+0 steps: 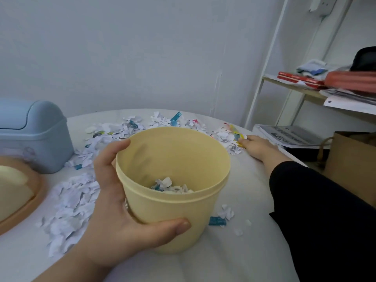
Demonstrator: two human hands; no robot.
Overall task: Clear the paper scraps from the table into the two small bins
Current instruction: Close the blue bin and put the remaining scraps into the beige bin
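My left hand (pixel 114 210) grips a lidless yellow bin (pixel 173 212) near the front of the white table (pixel 234 251), tilted toward me. A few scraps (pixel 173 185) lie at its bottom. My right hand (pixel 256 147), in a black sleeve, rests flat on the table at the far right, its fingertips touching the paper scraps (pixel 227 137) there; whether it pinches any is unclear. More torn white and coloured scraps spread along the back (pixel 160 121) and in a heap at the left (pixel 69 210). A blue bin (pixel 36 143) with a swing lid stands at the far left.
A tan lid (pixel 18 202) with a cream flap lies at the left edge. A few loose scraps and a teal piece (pixel 217 220) lie right of the yellow bin. Beyond the table's right edge stand a brown paper bag (pixel 352 163), stacked papers and a white shelf rack.
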